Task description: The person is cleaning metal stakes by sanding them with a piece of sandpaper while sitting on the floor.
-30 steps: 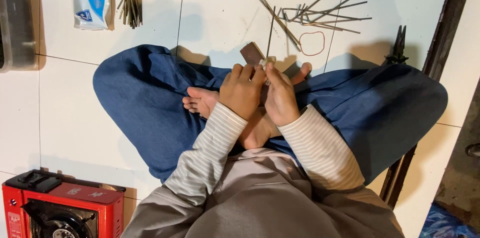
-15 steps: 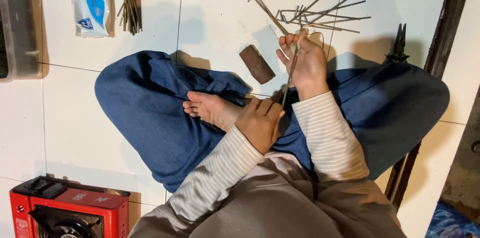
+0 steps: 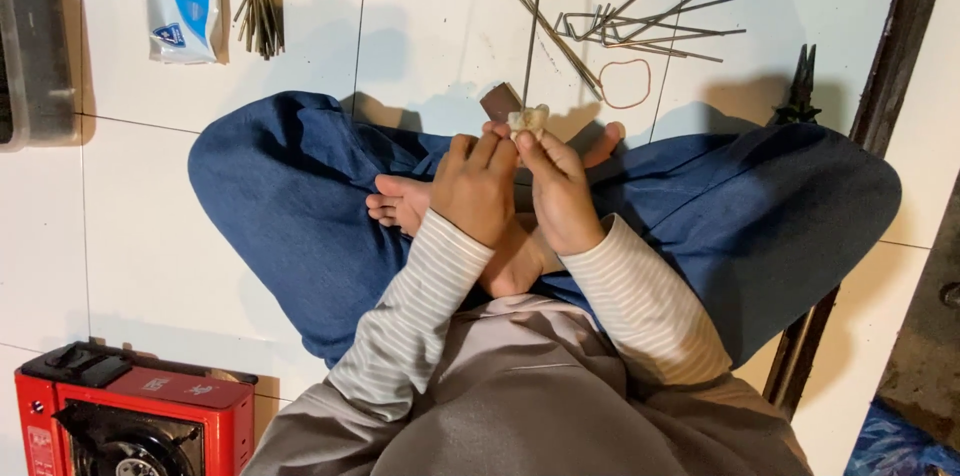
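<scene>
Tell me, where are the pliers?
In the head view, the pliers lie on the white floor at the upper right, beside the person's blue-trousered knee.

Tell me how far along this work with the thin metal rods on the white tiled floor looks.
Looks early. Done: nothing finished shows. In hand: the left hand and right hand together pinch a small pale lump around one thin metal rod pointing away from the person, beside a small brown block. Left: a loose pile of thin metal rods lies untouched on the white tiled floor.
</scene>
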